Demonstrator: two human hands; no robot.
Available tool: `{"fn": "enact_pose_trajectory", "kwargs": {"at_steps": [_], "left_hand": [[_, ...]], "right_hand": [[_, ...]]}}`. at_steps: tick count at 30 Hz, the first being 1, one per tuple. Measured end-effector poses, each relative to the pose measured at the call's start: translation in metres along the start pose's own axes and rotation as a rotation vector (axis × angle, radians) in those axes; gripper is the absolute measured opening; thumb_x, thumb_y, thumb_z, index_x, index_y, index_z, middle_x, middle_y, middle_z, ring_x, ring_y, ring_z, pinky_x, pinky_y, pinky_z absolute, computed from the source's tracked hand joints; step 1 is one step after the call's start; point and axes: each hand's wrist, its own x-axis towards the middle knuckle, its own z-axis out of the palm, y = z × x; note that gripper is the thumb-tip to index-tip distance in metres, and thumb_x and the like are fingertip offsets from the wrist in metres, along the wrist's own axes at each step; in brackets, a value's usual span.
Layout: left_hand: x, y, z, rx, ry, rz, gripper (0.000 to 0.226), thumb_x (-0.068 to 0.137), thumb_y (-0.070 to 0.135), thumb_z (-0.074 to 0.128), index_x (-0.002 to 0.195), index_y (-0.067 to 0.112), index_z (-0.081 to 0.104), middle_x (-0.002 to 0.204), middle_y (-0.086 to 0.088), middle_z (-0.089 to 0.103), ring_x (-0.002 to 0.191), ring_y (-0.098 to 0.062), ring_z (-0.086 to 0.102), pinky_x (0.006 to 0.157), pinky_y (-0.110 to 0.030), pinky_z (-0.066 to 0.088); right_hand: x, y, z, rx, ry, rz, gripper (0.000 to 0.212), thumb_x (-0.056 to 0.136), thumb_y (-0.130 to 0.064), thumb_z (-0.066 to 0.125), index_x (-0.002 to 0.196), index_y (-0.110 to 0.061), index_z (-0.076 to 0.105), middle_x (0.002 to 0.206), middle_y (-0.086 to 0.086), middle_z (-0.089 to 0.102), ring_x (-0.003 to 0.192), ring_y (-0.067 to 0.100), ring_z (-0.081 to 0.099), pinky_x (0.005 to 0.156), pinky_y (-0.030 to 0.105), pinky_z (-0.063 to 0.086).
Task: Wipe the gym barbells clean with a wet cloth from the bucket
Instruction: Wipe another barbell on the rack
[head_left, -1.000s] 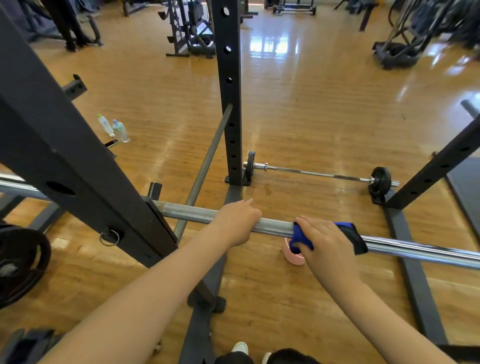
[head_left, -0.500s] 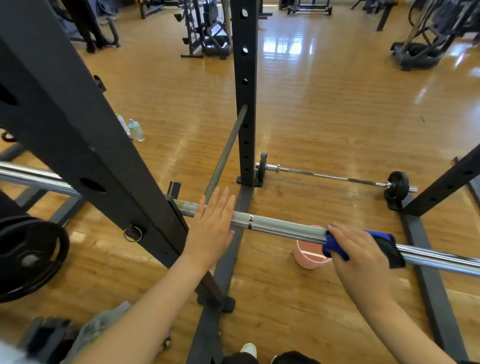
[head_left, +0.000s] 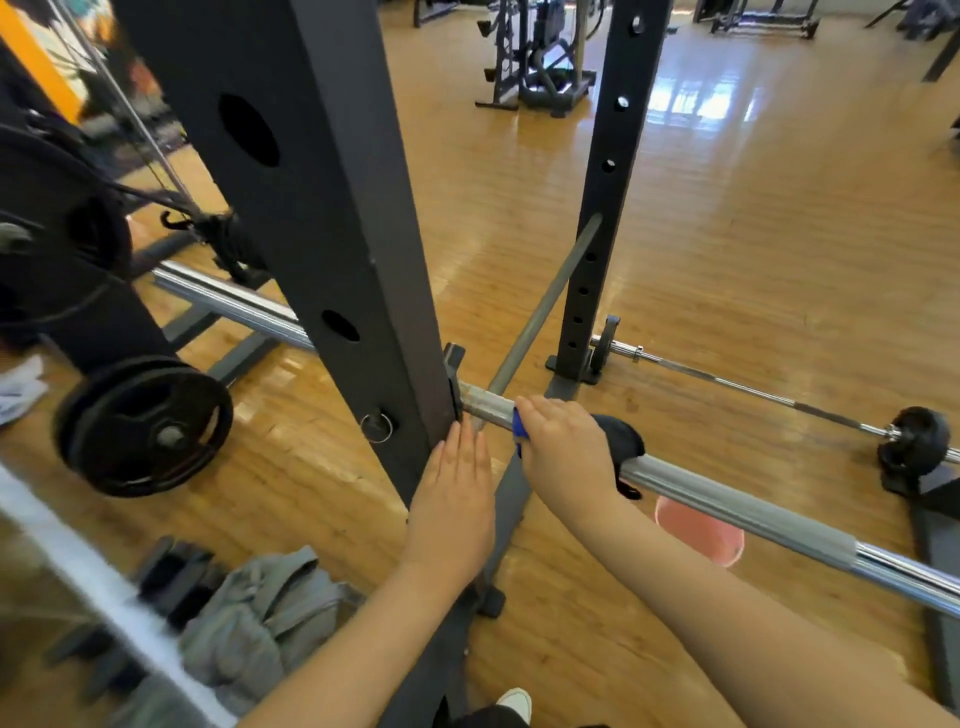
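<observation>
Glossy wooden floor (head_left: 753, 218) spreads beyond the rack post (head_left: 332, 249), where right fingers (head_left: 540, 415) clamp a cloth (head_left: 621, 434) on the barbell (head_left: 727, 499), left fingers (head_left: 462, 447) straight, together.

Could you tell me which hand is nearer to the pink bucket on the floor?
Right. The right hand grips the cloth on the barbell just left of the pink bucket; the left hand lies farther left by the rack post.
</observation>
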Motion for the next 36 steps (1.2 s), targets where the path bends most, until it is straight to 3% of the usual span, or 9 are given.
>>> {"fn": "enact_pose_trajectory", "kwargs": {"at_steps": [6,12,16,19,23,26,30,34,36], "left_hand": [[-0.014,-0.009,-0.002,0.059,-0.096,-0.012,0.073,0.099,0.029,0.035,0.147,-0.003,-0.01,0.157,-0.02,-0.008,0.145,-0.03,-0.01,0.115,-0.041,-0.008],[-0.016,-0.011,-0.012,-0.017,-0.045,0.031,0.069,0.1,0.026,0.032,0.147,0.0,-0.011,0.157,-0.019,-0.01,0.145,-0.029,-0.011,0.111,-0.038,-0.013],[-0.005,-0.009,-0.011,-0.068,-0.03,0.044,0.068,0.1,0.023,0.03,0.142,0.001,-0.019,0.157,-0.017,-0.012,0.145,-0.028,-0.012,0.107,-0.035,-0.015],[0.012,-0.008,-0.006,-0.117,0.086,0.046,0.078,0.091,0.022,0.053,0.138,-0.001,-0.004,0.155,-0.02,0.01,0.145,-0.031,0.012,0.111,-0.037,0.002],[0.026,-0.002,0.003,-0.215,0.176,0.022,0.089,0.06,0.016,0.079,0.133,-0.003,0.032,0.135,-0.021,0.051,0.126,-0.032,0.049,0.102,-0.042,0.035],[0.028,0.005,0.007,-0.215,0.235,-0.015,0.085,0.062,0.016,0.075,0.133,-0.005,0.032,0.136,-0.023,0.05,0.127,-0.033,0.048,0.102,-0.044,0.037],[0.031,0.012,0.015,-0.191,0.291,-0.094,0.059,0.078,0.017,0.037,0.132,-0.006,0.041,0.134,-0.022,0.051,0.127,-0.031,0.048,0.104,-0.043,0.033],[0.035,0.019,0.016,-0.211,0.311,-0.159,0.057,0.077,0.013,0.034,0.127,-0.009,0.05,0.132,-0.023,0.053,0.125,-0.033,0.05,0.105,-0.045,0.033],[0.032,0.023,0.013,-0.187,0.248,-0.193,0.06,0.076,0.014,0.034,0.129,-0.009,0.049,0.135,-0.023,0.051,0.127,-0.033,0.048,0.106,-0.043,0.032]], "right_hand": [[0.048,-0.033,-0.006,-0.017,-0.313,-0.045,0.012,0.092,-0.007,0.05,0.102,-0.01,0.055,0.097,0.006,0.06,0.091,0.026,0.059,0.066,0.031,0.04],[0.069,-0.027,-0.013,0.102,-0.509,-0.087,0.026,0.091,-0.011,0.053,0.117,-0.013,0.055,0.107,0.007,0.063,0.1,0.026,0.058,0.073,0.032,0.046],[0.052,-0.013,-0.02,0.12,-0.512,-0.085,0.043,0.094,-0.012,0.05,0.137,-0.017,0.045,0.137,0.001,0.051,0.121,0.021,0.05,0.09,0.031,0.045],[0.038,0.002,-0.033,0.115,-0.549,-0.064,0.056,0.095,-0.016,0.05,0.147,-0.023,0.032,0.149,-0.007,0.038,0.132,0.015,0.041,0.102,0.032,0.042],[0.03,0.02,-0.045,0.131,-0.651,-0.133,0.063,0.094,-0.018,0.053,0.149,-0.026,0.025,0.15,-0.009,0.036,0.133,0.011,0.039,0.106,0.025,0.034],[0.037,0.031,-0.05,0.117,-0.685,-0.257,0.064,0.096,-0.02,0.05,0.151,-0.028,0.019,0.154,-0.011,0.028,0.135,0.009,0.035,0.106,0.021,0.03],[0.037,0.044,-0.045,0.162,-0.676,-0.385,0.061,0.097,-0.02,0.046,0.151,-0.028,0.018,0.155,-0.01,0.025,0.134,0.008,0.037,0.105,0.021,0.032],[0.046,0.063,-0.033,0.248,-0.659,-0.499,0.056,0.096,-0.017,0.048,0.148,-0.022,0.029,0.149,-0.004,0.038,0.126,0.017,0.049,0.102,0.033,0.041],[0.051,0.071,-0.028,0.316,-0.63,-0.53,0.051,0.093,-0.011,0.054,0.142,-0.017,0.043,0.136,0.002,0.055,0.103,0.024,0.064,0.086,0.038,0.05]]}}
